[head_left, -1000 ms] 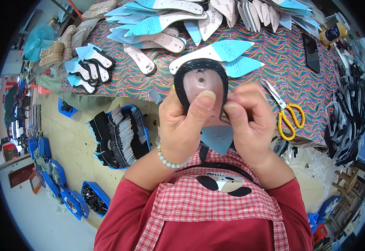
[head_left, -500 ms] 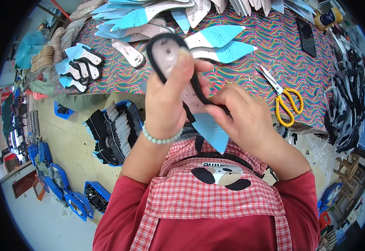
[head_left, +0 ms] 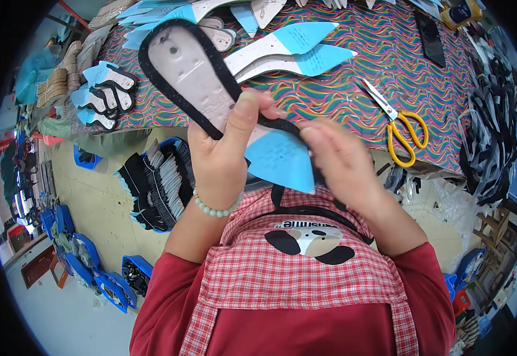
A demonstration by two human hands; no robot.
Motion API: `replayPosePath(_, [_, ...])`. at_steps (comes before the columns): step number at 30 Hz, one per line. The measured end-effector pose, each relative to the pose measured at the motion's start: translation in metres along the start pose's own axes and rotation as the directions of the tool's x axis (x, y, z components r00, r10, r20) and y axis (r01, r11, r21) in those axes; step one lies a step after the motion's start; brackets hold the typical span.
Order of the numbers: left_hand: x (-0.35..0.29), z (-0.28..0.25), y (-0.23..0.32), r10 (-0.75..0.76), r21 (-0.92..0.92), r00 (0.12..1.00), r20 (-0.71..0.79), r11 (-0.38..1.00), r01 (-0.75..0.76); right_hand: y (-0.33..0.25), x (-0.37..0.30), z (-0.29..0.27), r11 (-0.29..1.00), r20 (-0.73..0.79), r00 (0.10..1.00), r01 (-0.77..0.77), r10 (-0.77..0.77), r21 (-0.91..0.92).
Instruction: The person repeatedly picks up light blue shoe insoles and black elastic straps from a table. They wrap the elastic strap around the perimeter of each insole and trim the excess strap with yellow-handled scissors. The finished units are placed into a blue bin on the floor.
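- Pale pink at the heel and blue toward the pointed toe, an insole (head_left: 202, 92) is held in the air in front of the person, above the near edge of the table, its rounded heel up and to the left, its toe down and to the right.
- A black strip (head_left: 226, 77) borders the heel and runs down both long sides; on the right side it passes the left hand's fingertips and leads away to the right hand.
- The left hand (head_left: 220, 148) is closed around the middle of the insole, thumb pressed flat on the upper face, other fingers wrapped behind, some tips showing past the right edge.
- The right hand (head_left: 344, 160) has its thumb and forefinger drawn narrow, pinching the black strip beside the blue part; motion blur softens these fingertips.
- A pale green bead bracelet (head_left: 218, 212) circles the left wrist.
- On the wavy multicoloured tablecloth (head_left: 341, 107), two pointed insoles (head_left: 297, 56) lie overlapping just beyond the held one.
- Yellow-handled scissors (head_left: 392, 115) lie to the right, blades slightly parted; a dark phone (head_left: 430, 40) lies farther back.
- At the table's left, a small group of black-edged insoles (head_left: 107, 95) lies overlapped.
- Black strips (head_left: 490, 139) hang in a thick bunch at the right.
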State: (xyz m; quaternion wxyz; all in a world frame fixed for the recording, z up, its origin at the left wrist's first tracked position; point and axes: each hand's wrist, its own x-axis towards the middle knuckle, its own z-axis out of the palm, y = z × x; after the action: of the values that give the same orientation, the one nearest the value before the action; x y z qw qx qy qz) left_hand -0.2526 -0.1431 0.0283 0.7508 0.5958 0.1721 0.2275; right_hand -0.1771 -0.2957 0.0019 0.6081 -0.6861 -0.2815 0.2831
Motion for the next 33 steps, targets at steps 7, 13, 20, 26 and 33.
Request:
replayPosePath(7, [0.001,-0.004,-0.005,-0.080,0.123,0.987,0.140,0.990,0.063,-0.009,0.024,-0.014,0.960,0.307,0.952,0.080,0.007,-0.268])
replayPosePath(13, [0.013,-0.017,-0.002,-0.115,-0.038,0.947,0.301,0.990,0.132,-0.008,0.017,-0.003,0.972,0.262,0.961,0.137,-0.084,-0.192])
replayPosePath(20, [0.011,-0.028,-0.044,-0.165,-0.208,0.785,0.598,0.913,0.350,0.018,-0.003,0.017,0.976,0.038,0.994,0.110,-0.105,-0.189])
replayPosePath(26, [0.016,-0.029,-0.060,-0.216,-0.037,0.756,0.618,0.952,0.302,0.033,-0.014,0.013,0.964,-0.049,0.976,0.200,-0.211,-0.175])
replayPosePath(33, [0.025,-0.045,-0.032,-0.607,0.157,0.656,0.448,0.776,0.611,0.036,-0.031,-0.053,0.859,0.147,0.982,0.172,-0.114,-0.482])
